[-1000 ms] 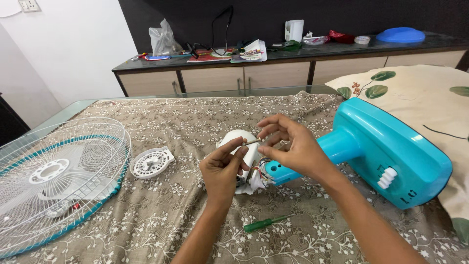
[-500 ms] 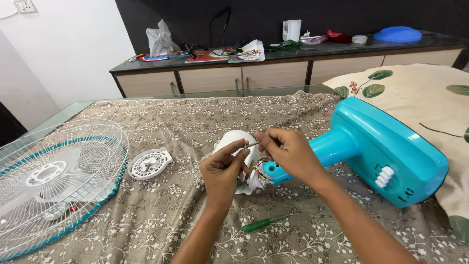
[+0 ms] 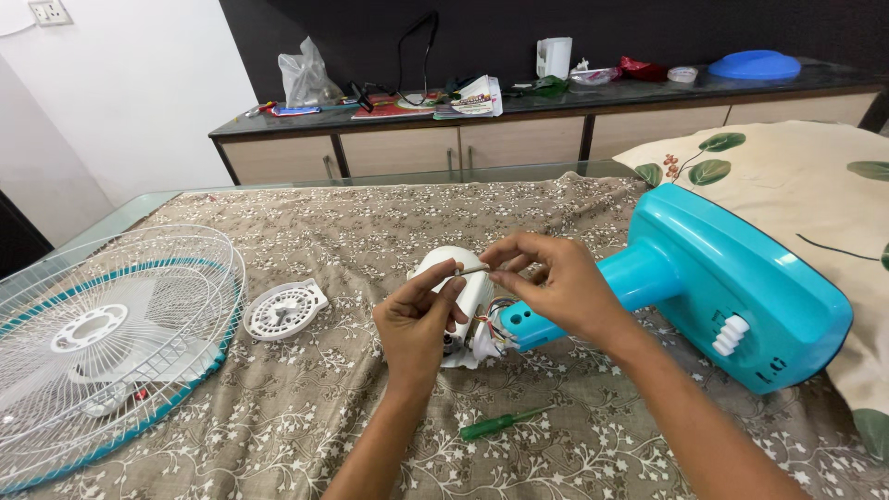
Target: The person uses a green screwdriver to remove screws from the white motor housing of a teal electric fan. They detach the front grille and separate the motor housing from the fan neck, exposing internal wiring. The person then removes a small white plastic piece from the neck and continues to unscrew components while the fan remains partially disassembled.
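My left hand [image 3: 415,326] and my right hand [image 3: 554,281] meet over the middle of the table, each pinching one end of a thin metal pin [image 3: 474,270]. Right under them lies the white motor housing [image 3: 460,274] of a table fan, with coloured wires [image 3: 493,326] showing where it joins the turquoise neck. The fan's turquoise base [image 3: 732,287] lies on its side to the right, a white knob on its face. A green screwdriver [image 3: 502,423] lies on the cloth just below my hands.
A white wire fan guard with a turquoise rim [image 3: 93,343] and blades lies at the left. A small round white grille cap [image 3: 285,310] sits beside it. A floral cloth [image 3: 370,231] covers the glass table. A leaf-print pillow [image 3: 815,176] is at the right; a cluttered sideboard [image 3: 519,102] stands behind.
My right hand closed its fingers onto the pin's end, dipped lower, then lifted slightly. My left hand kept its pinch in nearly the same spot.
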